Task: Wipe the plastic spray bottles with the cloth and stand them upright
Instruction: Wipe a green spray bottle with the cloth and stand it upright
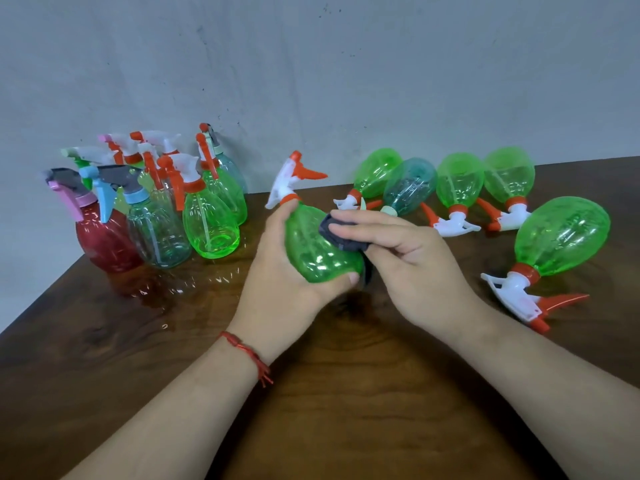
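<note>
Wiping step in hand: left hand (277, 275) grips the green bottle (311, 249), right hand (408, 258) pinches the cloth (341, 234) against it; next, likely, standing it by the upright bottles (209, 220) to its left.

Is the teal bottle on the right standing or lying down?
Lying down: the teal bottle rests on its side, base toward the wall.

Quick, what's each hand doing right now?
Left hand: grips the green spray bottle.
Right hand: holds the dark cloth against that bottle.
</note>
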A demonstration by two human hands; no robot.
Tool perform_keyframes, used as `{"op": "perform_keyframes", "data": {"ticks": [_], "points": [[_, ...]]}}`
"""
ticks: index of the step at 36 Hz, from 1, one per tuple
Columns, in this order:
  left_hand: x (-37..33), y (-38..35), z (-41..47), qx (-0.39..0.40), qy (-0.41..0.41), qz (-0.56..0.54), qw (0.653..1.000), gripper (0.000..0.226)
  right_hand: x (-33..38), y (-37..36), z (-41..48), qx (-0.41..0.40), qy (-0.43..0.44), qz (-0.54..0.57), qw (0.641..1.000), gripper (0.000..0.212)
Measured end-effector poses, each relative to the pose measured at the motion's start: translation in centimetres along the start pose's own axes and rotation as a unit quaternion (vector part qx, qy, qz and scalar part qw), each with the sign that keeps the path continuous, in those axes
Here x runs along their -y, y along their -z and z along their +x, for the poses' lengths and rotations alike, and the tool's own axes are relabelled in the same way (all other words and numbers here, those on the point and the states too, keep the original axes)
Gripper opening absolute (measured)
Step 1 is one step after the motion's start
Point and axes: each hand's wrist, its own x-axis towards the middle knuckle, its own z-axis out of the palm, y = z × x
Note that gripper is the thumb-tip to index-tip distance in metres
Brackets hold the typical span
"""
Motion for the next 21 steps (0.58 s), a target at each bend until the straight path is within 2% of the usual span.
{"op": "perform_keyframes", "data": {"ticks": [5, 9, 16, 21], "points": [[0.4, 0.1, 0.5, -0.051, 0.053, -0.017, 0.997, 0.108, 0.3, -0.4, -0.4, 0.031, 0.044, -0.062, 0.997, 0.050], [0.5, -0.2, 0.2, -0.019, 0.034, 0.000, 0.999, 0.115, -0.1, -0.2, -0.3, 0.011, 0.034, -0.068, 0.997, 0.052], [-0.3, -0.1, -0.3, 0.080, -0.078, 0.066, 0.992, 0.123, -0.1, 0.6, 0.8, -0.033, -0.042, 0.057, 0.997, 0.048], [-0.6, -0.2, -0.7, 0.116, -0.076, 0.012, 0.990, 0.119, 0.2, 0.9, 1.0, -0.041, -0.098, 0.167, 0.980, 0.047]]}}
